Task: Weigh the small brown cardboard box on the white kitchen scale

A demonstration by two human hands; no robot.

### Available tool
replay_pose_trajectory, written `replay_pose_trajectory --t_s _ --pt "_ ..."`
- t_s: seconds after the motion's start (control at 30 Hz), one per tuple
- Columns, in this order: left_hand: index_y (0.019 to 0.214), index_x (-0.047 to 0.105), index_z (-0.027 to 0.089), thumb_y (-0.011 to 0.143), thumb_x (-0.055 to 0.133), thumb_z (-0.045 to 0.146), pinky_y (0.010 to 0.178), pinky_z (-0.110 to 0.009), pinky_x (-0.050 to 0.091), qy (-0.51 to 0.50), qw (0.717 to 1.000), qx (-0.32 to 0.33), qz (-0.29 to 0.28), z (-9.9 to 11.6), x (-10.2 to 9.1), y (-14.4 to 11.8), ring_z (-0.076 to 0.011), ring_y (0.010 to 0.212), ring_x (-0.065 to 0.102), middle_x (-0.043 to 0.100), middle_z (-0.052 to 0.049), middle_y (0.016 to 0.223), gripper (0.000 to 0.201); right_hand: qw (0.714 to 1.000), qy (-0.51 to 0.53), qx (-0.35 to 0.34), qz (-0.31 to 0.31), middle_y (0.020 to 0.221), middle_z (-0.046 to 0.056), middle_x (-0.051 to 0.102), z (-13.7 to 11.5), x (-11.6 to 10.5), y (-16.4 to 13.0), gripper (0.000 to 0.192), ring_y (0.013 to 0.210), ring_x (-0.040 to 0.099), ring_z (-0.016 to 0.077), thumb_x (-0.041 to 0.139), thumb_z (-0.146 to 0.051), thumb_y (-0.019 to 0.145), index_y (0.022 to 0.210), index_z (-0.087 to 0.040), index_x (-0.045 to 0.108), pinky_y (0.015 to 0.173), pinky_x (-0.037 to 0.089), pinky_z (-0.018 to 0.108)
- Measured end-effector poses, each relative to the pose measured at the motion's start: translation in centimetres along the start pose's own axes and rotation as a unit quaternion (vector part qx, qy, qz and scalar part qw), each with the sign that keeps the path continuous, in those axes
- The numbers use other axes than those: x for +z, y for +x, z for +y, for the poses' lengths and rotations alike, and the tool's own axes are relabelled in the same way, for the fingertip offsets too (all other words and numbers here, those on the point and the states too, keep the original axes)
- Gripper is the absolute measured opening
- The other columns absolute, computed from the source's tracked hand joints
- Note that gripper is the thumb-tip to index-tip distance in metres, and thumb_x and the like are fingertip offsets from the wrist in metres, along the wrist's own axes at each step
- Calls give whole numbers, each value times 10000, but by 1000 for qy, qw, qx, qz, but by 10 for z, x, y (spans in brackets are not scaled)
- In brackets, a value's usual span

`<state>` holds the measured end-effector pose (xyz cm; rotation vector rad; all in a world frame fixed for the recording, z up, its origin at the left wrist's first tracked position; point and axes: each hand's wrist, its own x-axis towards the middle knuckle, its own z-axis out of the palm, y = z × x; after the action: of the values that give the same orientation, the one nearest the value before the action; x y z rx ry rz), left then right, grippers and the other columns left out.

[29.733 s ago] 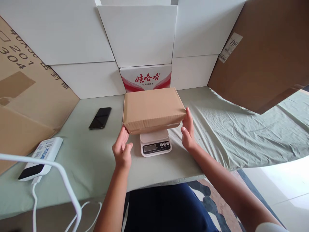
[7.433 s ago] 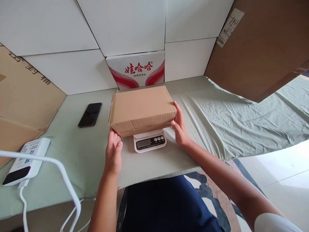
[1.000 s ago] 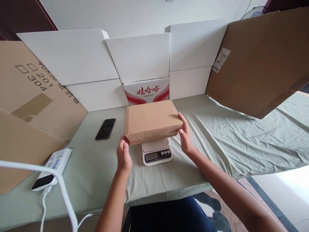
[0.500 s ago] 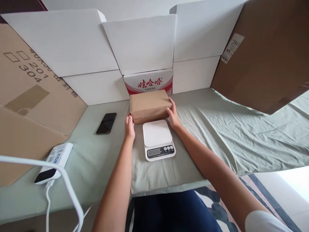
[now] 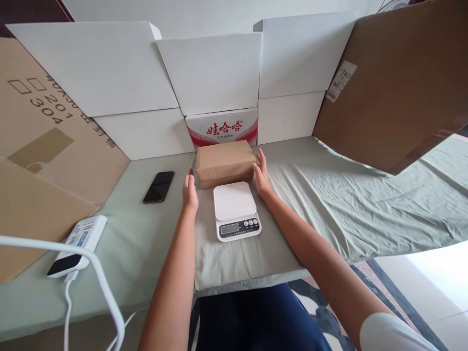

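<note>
Head view is showing the right hand (image 5: 262, 171) resting flat, fingers extended, against the right end of a plain brown cardboard box (image 5: 225, 161), its grip loose and not closing on anything. Left hand (image 5: 189, 186) is hovering open just beside the box's left end, apart from it. Closed and unmarked, the box is lying on the green-covered counter (image 5: 329, 195), just behind a white digital scale (image 5: 236, 210) and in front of a red-and-white printed carton (image 5: 222, 127). A black phone (image 5: 159, 185) is lying farther left.
</note>
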<state>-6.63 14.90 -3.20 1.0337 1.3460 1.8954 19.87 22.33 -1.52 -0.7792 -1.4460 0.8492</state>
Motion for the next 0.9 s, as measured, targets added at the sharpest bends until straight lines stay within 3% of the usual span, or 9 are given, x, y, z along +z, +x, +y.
replay_pose_trajectory --t_s 0.1,0.27,0.5,0.9 --pt "1450 602 259 887 533 771 1283 -450 263 -9 999 -21 27 5 -5 2 -272 1589 335 422 -136 1676 764 1000 9 22 7 1754 62 269 4 -4 0 831 1637 247 280 423 -732 947 1643 -316 239 1311 264 550" --pt "1448 610 209 846 521 831 1272 -467 293 -20 999 -44 4 5 0 0 -310 1567 376 455 -185 1643 870 998 27 50 -24 1684 87 413 0 -5 -3 797 1578 372 285 446 -692 948 1623 -293 307 1275 329 568" --pt "1390 655 210 837 555 825 1240 -477 362 -12 999 -35 -40 -2 9 -9 -336 1503 475 561 -182 1560 833 997 34 66 -34 1672 88 437 -8 -8 -13 804 1554 407 293 505 -666 934 1618 -279 335 1278 326 566" --pt "1331 678 215 808 598 826 1212 -464 403 -25 998 -32 -40 -2 12 -10 -339 1466 519 623 -172 1489 808 996 6 50 -67 1704 60 391 -15 -9 -19 898 1592 353 303 504 -757 921 1657 -303 261 1301 301 554"
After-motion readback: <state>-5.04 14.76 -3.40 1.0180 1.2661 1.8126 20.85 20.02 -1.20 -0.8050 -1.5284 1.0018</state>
